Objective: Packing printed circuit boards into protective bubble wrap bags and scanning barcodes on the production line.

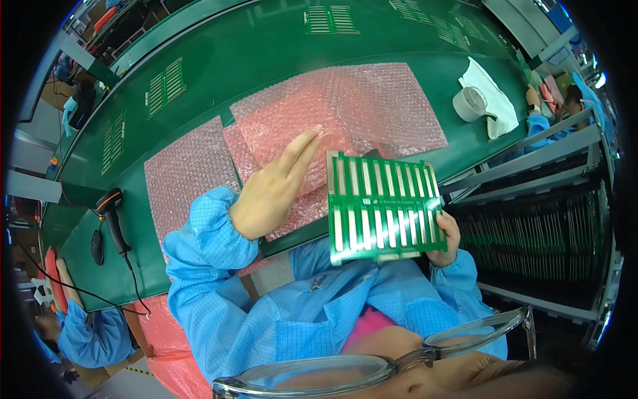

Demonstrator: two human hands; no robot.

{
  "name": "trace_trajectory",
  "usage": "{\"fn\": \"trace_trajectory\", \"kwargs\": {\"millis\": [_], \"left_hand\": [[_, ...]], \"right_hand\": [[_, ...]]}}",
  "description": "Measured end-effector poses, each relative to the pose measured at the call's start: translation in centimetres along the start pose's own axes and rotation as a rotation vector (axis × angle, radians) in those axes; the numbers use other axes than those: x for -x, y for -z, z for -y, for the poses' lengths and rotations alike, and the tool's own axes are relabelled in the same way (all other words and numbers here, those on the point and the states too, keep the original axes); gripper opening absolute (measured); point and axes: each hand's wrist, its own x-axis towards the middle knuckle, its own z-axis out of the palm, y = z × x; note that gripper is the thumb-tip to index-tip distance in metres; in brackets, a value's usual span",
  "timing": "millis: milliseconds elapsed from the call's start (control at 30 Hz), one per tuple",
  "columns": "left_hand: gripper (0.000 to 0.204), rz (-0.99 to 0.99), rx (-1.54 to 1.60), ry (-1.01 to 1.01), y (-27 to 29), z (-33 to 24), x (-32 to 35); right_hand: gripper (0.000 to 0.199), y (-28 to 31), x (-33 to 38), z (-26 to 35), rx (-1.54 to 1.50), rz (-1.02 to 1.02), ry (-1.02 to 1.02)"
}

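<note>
My right hand (450, 236) grips a green circuit board panel (384, 203) by its right edge, holding it up in front of my body. Two rows of long pale strips run across the panel, and light glares off its lower part. To the left, my left hand (269, 196) is over the pink bubble wrap (292, 113), its fingers stretched out and pointing away from me. Its fingertips are at the wrap; whether they press on it cannot be made out. The top sheet of wrap looks raised and slightly blurred in the middle.
Another bubble wrap sheet (189, 166) lies left on the green bench (219, 63). Further left are a barcode scanner (113, 219) and a black mouse (98, 247). More board panels (331, 20) lie farther back. A tub (469, 104) rests on a white cloth (495, 100); a board rack (531, 246) stands right. Co-workers flank both sides.
</note>
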Motion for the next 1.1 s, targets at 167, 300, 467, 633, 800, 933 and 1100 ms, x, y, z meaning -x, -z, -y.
{"fn": "trace_trajectory", "kwargs": {"millis": [167, 300, 467, 633, 800, 933, 1100], "left_hand": [[0.074, -0.007, -0.008, -0.003, 0.2, 0.1, 0.0], [0.072, 0.016, -0.025, -0.038, -0.2, -0.5, 0.3], [0.067, 0.048, -0.032, -0.083, -0.4, -1.7, 1.2], [0.066, 0.166, -0.001, -0.083, -0.4, -2.7, 1.6], [0.067, 0.148, -0.077, -0.172, -1.1, -2.3, 3.0], [0.068, 0.314, -0.184, -0.170, -0.6, -2.8, 3.3], [0.049, 0.314, -0.210, -0.112, -0.7, -1.3, 4.1]], "right_hand": [[0.035, -1.8, 0.2, -0.2, -0.003, -0.040, -0.005], [0.032, -2.8, -0.3, -1.0, -0.087, 0.055, -0.030], [0.022, -7.5, -2.2, -3.2, -0.038, 0.031, -0.077], [0.020, -10.6, -3.7, -4.7, -0.021, 0.080, -0.168], [0.023, -13.3, -4.9, -6.8, -0.027, 0.195, -0.231], [0.024, -14.4, -6.4, -10.3, 0.076, 0.051, -0.249], [0.028, -15.1, -6.9, -6.5, 0.253, 0.419, -0.526]]}}
